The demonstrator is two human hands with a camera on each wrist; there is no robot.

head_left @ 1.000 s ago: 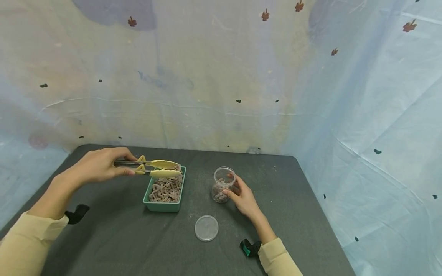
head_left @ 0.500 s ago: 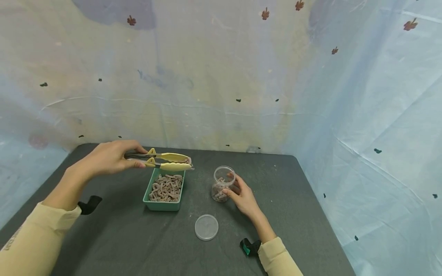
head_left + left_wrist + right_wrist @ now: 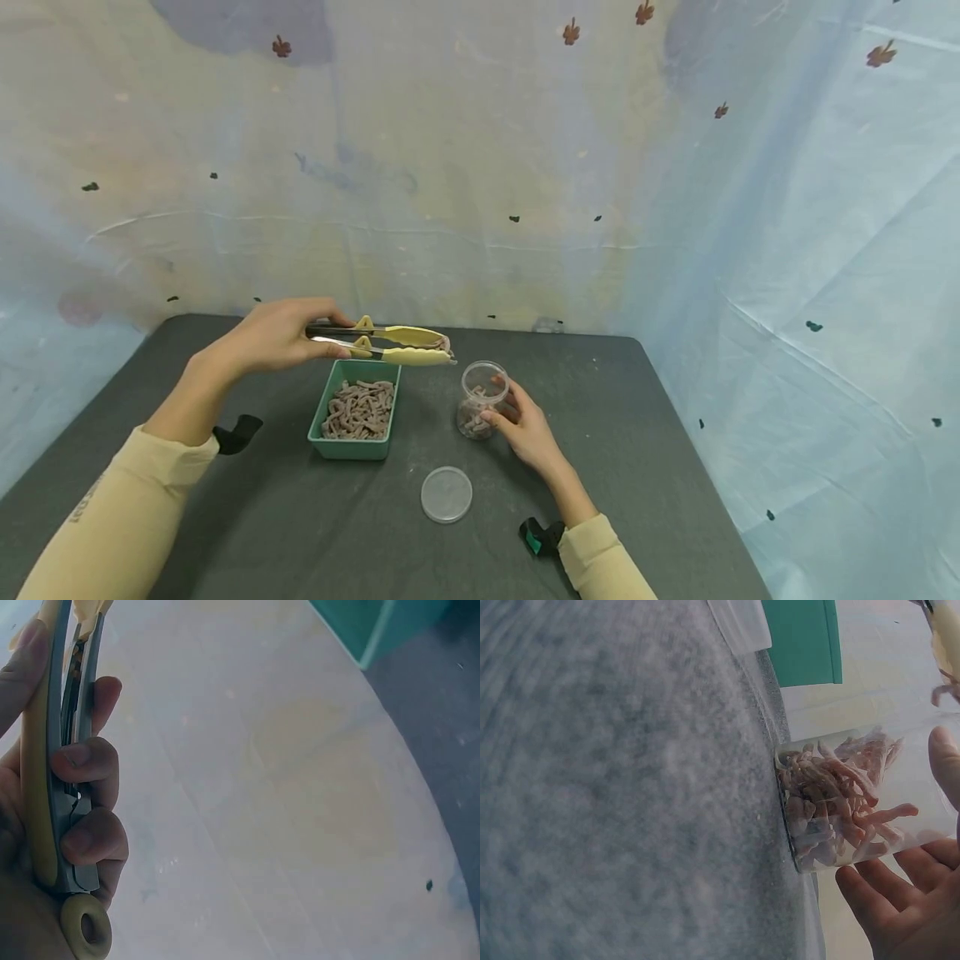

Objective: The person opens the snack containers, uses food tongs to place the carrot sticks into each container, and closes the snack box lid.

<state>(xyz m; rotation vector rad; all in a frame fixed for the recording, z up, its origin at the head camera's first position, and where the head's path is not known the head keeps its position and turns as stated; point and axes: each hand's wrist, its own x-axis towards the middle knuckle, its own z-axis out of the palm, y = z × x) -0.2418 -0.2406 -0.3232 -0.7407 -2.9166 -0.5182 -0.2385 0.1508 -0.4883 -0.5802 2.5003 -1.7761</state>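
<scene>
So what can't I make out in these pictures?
Head: the floor of the green rectangular plastic tub, covered by greyish strips.
Head: lettering on the cream left sleeve, too small.
Left wrist: tips of the yellow and silver tongs, cut off by the top edge.
Right wrist: mouth of the clear plastic jar, beyond the right edge.

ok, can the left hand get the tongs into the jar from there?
Probably yes. The jar stands with its mouth open, the lid lying off it; the right hand grips only its side, and the tongs in the left hand point its way.
</scene>
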